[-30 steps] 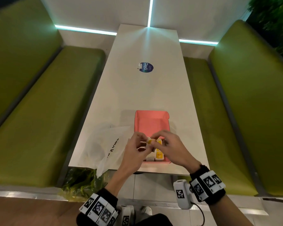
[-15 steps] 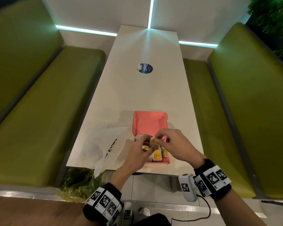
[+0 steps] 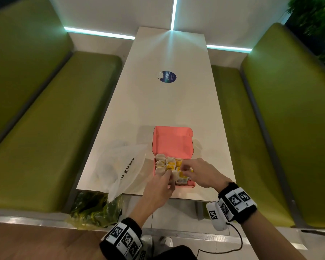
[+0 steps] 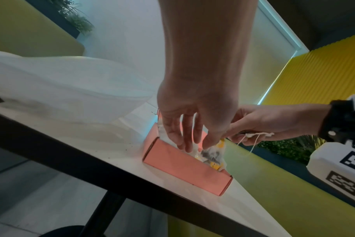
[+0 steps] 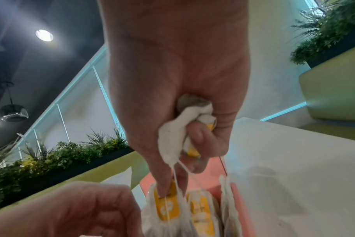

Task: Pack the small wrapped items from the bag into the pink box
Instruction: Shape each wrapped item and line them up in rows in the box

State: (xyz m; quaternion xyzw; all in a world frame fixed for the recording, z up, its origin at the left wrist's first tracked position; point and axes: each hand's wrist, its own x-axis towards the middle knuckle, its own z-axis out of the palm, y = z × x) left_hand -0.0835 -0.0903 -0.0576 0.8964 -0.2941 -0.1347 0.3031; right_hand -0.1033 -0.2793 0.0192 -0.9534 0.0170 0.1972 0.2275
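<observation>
The open pink box [image 3: 172, 143] stands near the table's front edge, its tray packed with several yellow-tagged tea bags [image 3: 169, 164]. My left hand [image 3: 168, 173] reaches into the tray from the near side and pinches a white tea bag [image 4: 213, 154] at the front row. My right hand [image 3: 184, 168] hovers over the tray's right half. Its curled fingers grip a crumpled tea bag [image 5: 184, 128] with strings hanging, and its index finger touches a yellow tag [image 5: 166, 206] in the box. The white plastic bag [image 3: 118, 166] lies left of the box.
The long white table [image 3: 167, 102] carries a round blue sticker [image 3: 168, 76] at its middle. Green benches [image 3: 36, 147] run along both sides. A clear sack of greenery [image 3: 96, 209] sits on the floor under the table's near left corner.
Both hands have dropped from above the box into its tray. The yellow-tagged item once held between them is now down among the packed ones.
</observation>
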